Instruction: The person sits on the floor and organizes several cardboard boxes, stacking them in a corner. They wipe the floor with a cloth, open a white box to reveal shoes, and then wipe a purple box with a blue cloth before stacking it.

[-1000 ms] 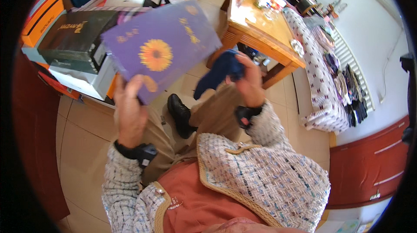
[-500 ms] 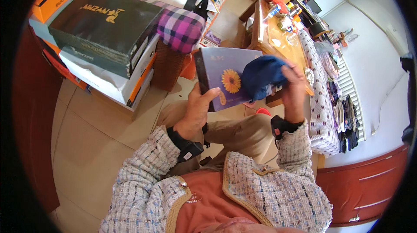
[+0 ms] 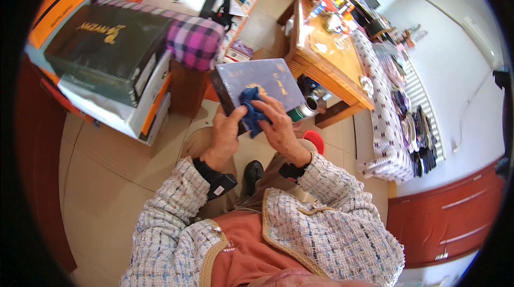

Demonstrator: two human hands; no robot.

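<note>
My left hand [image 3: 224, 134] grips the near left corner of a flat purple-grey box [image 3: 278, 81] with dark sides and a yellow flower print. The box is held up above my lap, tilted. A crumpled dark blue cloth [image 3: 250, 106] lies on the box's face, over part of the flower. My right hand [image 3: 278, 126] is closed on this cloth and presses it against the box near my left thumb. Some of the right fingertips are hidden in its folds.
Stacked shoe boxes [image 3: 107, 46] stand on the left beside a purple checked cloth [image 3: 197, 43]. A wooden table [image 3: 321, 62] with clutter is at the far right, near a bed [image 3: 383, 142]. A red round object [image 3: 315, 140] lies on the floor.
My right hand has brought the blue cloth left and down, from beyond the box's right edge onto its near left part. The box has shifted left and turned slightly.
</note>
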